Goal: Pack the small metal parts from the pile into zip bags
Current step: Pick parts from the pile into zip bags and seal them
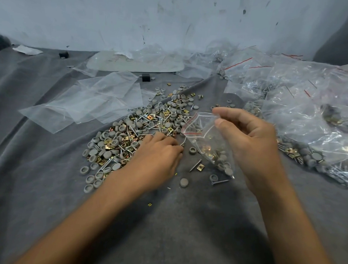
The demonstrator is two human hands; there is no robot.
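Note:
A pile of small parts (142,122), grey round caps, brass square clips and steel nails, lies on the grey cloth (166,220) at the centre. My left hand (158,155) rests palm down on the pile's near right edge, its fingers curled and pinching a nail. My right hand (246,138) holds up a small clear zip bag (210,145) with a red strip by its mouth. The bag hangs open toward the left hand and has caps and clips in its bottom corner.
Empty clear bags (91,101) lie spread at the left of the pile. Filled bags (300,108) are heaped at the right. Loose caps, a nail and a clip (200,167) lie scattered near the held bag. A stained wall (173,19) stands behind.

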